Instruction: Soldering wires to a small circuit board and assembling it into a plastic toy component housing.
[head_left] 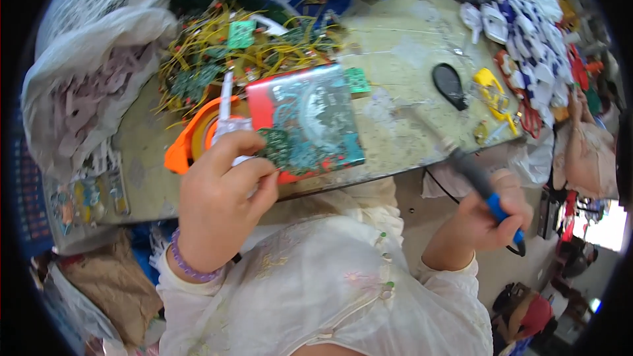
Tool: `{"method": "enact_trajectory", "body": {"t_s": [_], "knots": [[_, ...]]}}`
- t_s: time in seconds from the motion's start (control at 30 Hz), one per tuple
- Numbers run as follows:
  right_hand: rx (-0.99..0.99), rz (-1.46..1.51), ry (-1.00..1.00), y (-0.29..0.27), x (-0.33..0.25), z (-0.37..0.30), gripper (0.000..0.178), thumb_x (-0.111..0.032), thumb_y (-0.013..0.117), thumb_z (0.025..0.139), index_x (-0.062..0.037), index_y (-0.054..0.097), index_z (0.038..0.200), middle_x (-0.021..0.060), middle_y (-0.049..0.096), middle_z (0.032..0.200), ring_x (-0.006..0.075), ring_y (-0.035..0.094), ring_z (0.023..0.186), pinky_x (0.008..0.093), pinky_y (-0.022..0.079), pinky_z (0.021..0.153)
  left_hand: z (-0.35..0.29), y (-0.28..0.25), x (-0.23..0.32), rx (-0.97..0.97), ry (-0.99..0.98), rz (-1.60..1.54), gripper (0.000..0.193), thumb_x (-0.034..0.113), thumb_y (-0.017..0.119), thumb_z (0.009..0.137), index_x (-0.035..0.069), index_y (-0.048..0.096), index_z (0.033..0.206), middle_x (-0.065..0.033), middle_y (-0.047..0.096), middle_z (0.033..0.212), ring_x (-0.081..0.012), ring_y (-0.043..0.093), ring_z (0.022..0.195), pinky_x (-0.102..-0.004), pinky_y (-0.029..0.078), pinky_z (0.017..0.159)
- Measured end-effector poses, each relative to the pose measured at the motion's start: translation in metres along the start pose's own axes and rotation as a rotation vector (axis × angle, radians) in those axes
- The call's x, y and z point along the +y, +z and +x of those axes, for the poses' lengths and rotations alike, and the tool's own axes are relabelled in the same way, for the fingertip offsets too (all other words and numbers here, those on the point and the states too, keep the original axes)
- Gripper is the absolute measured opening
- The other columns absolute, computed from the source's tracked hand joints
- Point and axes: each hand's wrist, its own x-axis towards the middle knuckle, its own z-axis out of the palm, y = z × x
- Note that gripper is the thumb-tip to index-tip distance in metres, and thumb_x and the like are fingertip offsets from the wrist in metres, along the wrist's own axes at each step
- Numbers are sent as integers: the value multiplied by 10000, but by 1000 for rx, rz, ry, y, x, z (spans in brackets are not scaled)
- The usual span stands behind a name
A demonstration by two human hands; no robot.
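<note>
Through the head camera I have the left hand (pixel 221 188) at the near edge of the worktable (pixel 402 46), thumb and fingertips drawn together beside a small dark-green circuit board (pixel 275 148). The fingers hide the contact, so I can't tell whether they pinch that board or the white part (pixel 227 128) next to it. The board sits over the near left portion of a glossy red-and-teal box (pixel 316 109).

My right hand (pixel 493 214) is clamped around the blue-and-grey handle of a soldering iron (pixel 476 175), out past the table edge; its blurred shaft slants up and left over the tabletop, well apart from the board. An orange tape dispenser (pixel 178 153) stands just left of the box, a heap of yellow wires (pixel 273 59) lies behind, and a black oval object (pixel 448 84) rests farther right.
</note>
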Motion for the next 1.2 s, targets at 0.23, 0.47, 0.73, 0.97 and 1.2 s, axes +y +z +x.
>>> {"method": "enact_trajectory", "body": {"t_s": [0.23, 0.47, 0.73, 0.97, 1.2], "knots": [[523, -691, 84, -75, -1, 67, 252, -200, 525, 850, 8, 575, 716, 33, 491, 676, 87, 371, 524, 207, 269, 476, 2, -1, 2, 2, 13, -40, 123, -14, 701, 669, 6, 626, 765, -96, 620, 923, -266, 630, 774, -353, 499, 659], [350, -605, 417, -75, 42, 82, 238, -237, 544, 870, -44, 614, 750, -3, 516, 695, 66, 403, 568, 219, 308, 513, -2, -1, 1, 54, 31, 40, 289, 83, 736, 702, 32, 623, 963, -111, 610, 991, -297, 591, 888, -390, 463, 766], [118, -624, 418, -46, 92, 49, 214, -156, 652, 893, -14, 544, 1012, 7, 535, 739, 76, 495, 671, 228, 390, 590, 4, 15, 3, 75, 27, 201, 492, 233, 762, 708, 47, 587, 1128, -117, 565, 984, -295, 545, 905, -409, 432, 776], [258, -145, 694, 10, 54, -32, 299, 22, 650, 842, -44, 464, 1066, 26, 533, 905, 48, 457, 695, 176, 381, 613, 9, 9, 0, 98, 3, 130, 383, 176, 732, 697, 18, 634, 1032, -121, 596, 944, -297, 588, 850, -392, 479, 730], [-554, 87, 287, 84, 3, -10, 278, 50, 700, 767, 1, 617, 1027, 131, 615, 1001, 144, 585, 803, 247, 471, 633, -10, -12, -28, 149, -52, -543, 463, -29, 586, 704, 7, 591, 1166, -113, 618, 1094, -187, 609, 990, -300, 473, 828]]}}
